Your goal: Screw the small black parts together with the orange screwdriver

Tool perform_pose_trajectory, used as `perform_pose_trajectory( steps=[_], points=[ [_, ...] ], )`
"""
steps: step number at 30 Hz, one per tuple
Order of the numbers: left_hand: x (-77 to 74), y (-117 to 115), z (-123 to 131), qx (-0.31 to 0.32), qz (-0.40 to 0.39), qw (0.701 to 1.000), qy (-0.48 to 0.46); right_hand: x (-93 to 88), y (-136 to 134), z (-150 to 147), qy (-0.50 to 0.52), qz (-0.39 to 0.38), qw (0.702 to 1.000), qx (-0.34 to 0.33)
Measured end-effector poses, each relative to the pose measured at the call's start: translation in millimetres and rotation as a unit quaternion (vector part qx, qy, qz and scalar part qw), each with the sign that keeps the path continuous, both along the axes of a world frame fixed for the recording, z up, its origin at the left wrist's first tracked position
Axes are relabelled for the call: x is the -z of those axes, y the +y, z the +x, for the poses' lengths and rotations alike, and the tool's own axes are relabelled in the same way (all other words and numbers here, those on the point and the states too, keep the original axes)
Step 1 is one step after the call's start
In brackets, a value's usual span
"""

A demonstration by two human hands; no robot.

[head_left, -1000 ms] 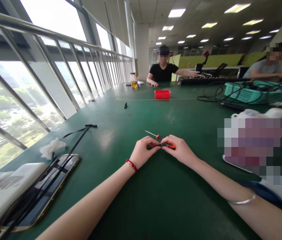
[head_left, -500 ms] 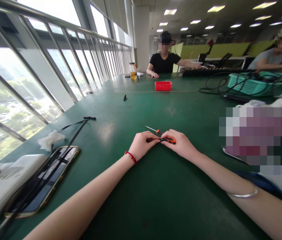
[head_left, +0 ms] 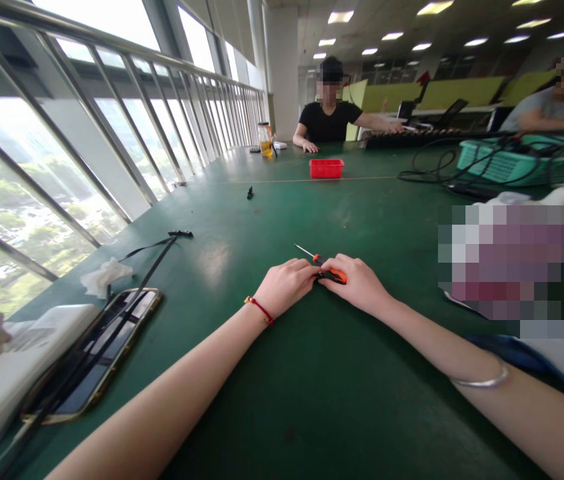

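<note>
In the middle of the head view my left hand (head_left: pixel 285 288) is closed, its fingertips pinching a small black part (head_left: pixel 320 275) that they mostly cover. My right hand (head_left: pixel 359 285) meets it from the other side, fingertips at the same part. An orange-and-black screwdriver (head_left: pixel 337 275) is tucked in the right hand, its thin metal shaft pointing up and to the left, away from the black part. Both hands are just above the green table (head_left: pixel 282 387). What kind of part it is cannot be made out.
At left lie a phone (head_left: pixel 97 360), black straps (head_left: pixel 155 267), crumpled tissue (head_left: pixel 107 277) and a white power strip (head_left: pixel 27 373). Farther off are a small black piece (head_left: pixel 250 193), a red basket (head_left: pixel 327 169), a bottle (head_left: pixel 265 141) and a teal basket (head_left: pixel 505 162) with cables. Two people sit beyond.
My left hand has turned over so its back faces up more, and its thumb is now hidden. The black part is more covered. The screwdriver has shifted slightly with my right hand.
</note>
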State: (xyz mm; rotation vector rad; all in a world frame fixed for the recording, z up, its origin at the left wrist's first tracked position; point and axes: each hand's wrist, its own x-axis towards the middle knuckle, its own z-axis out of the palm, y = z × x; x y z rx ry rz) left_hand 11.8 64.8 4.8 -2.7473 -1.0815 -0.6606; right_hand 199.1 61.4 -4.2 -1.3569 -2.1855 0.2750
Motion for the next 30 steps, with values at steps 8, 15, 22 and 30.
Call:
perform_pose_trajectory(
  steps=[8, 15, 22, 30],
  points=[
    [-0.8, -2.1, 0.7, -0.007, -0.045, 0.993, -0.113, -0.7, -3.4, -2.1, -0.020, 0.020, 0.999, 0.021],
    [2.2, 1.2, -0.8, -0.013, -0.103, 0.979, -0.175, 0.5, -0.2, -1.4, 0.039, 0.004, 0.999, -0.017],
    [3.2, 1.3, -0.5, -0.008, -0.112, 0.975, -0.191, -0.2, -1.7, -1.8, 0.027, 0.005, 1.000, -0.005],
    [-0.1, -2.6, 1.2, -0.012, -0.106, 0.975, -0.195, -0.7, -2.9, -1.6, 0.026, 0.006, 1.000, -0.011]
  ],
)
